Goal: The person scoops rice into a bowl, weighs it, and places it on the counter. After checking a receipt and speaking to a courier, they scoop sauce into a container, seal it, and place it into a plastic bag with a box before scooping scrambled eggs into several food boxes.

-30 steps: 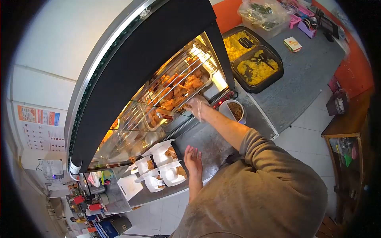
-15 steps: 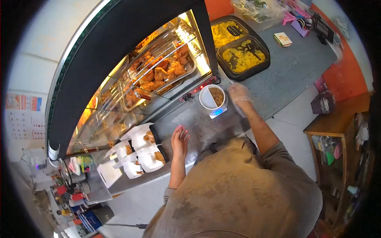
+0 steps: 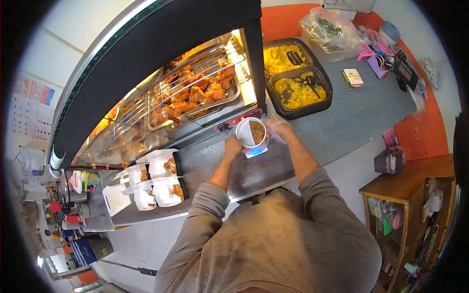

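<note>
A round white bowl [image 3: 243, 133], split by a divider with brown food [image 3: 257, 133] in its right half, stands on a small scale [image 3: 257, 153] with a blue light. My left hand [image 3: 233, 146] is closed at the bowl's left rim. On the other side, my right hand [image 3: 275, 126], in a clear plastic glove, is at the bowl's right rim; its fingers are blurred and partly hidden. Behind the bowl is the lit glass display case with trays of fried chicken [image 3: 198, 93]. A black two-part pan [image 3: 326, 93] of yellow food lies to the right.
Open white boxes [image 3: 168, 192] with fried pieces stand on the counter at left. A small white and green box [image 3: 352, 77], a bag of greens [image 3: 328, 30] and a pink holder [image 3: 376, 49] are on the grey table. A wooden shelf [image 3: 413, 183] is at right.
My left hand has moved up and right to the bowl and closed at its rim. My right hand has come left to the bowl. The camera view has shifted a little.
</note>
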{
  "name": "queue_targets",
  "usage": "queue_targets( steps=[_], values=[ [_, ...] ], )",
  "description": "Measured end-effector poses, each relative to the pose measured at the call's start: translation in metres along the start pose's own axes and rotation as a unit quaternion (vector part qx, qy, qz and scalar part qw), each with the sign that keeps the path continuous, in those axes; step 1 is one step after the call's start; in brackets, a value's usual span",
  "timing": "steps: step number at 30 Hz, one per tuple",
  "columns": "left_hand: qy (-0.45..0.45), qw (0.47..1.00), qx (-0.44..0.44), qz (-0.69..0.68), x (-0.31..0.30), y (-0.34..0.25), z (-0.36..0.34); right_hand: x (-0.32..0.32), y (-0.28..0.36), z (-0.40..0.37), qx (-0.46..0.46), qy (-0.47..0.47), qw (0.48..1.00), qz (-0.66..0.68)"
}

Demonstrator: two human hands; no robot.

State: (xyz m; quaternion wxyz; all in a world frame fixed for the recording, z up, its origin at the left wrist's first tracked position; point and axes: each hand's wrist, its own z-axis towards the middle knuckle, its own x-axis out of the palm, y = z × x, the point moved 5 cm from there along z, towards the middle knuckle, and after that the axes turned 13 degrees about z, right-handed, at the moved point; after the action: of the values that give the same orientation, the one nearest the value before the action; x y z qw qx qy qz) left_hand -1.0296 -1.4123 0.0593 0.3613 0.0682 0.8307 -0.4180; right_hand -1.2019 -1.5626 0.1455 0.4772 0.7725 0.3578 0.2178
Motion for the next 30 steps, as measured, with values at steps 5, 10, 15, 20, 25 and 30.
queue_targets(
  steps=[5, 10, 15, 20, 25, 30],
  values=[
    [-0.021, 0.997, 0.076, 0.024, -0.046, -0.064, -0.027, -0.012, 0.032, -0.037, -0.063, 0.004, 0.972, 0.228],
    [0.094, 0.982, 0.157, -0.042, -0.014, -0.144, -0.045, -0.084, -0.003, -0.090, -0.152, -0.164, 0.957, 0.182],
    [0.343, 0.928, 0.053, -0.135, 0.145, -0.195, -0.037, -0.166, -0.122, -0.202, 0.000, -0.458, 0.823, 0.336],
    [0.321, 0.925, -0.017, -0.202, 0.293, -0.273, -0.009, -0.192, -0.230, -0.331, -0.024, -0.588, 0.731, 0.347],
    [0.259, 0.933, 0.000, -0.251, 0.409, -0.363, 0.048, -0.150, -0.303, -0.414, 0.013, -0.688, 0.599, 0.408],
    [0.337, 0.873, -0.025, -0.352, 0.407, -0.426, 0.015, -0.116, -0.305, -0.405, 0.028, -0.674, 0.612, 0.413]
  ],
)
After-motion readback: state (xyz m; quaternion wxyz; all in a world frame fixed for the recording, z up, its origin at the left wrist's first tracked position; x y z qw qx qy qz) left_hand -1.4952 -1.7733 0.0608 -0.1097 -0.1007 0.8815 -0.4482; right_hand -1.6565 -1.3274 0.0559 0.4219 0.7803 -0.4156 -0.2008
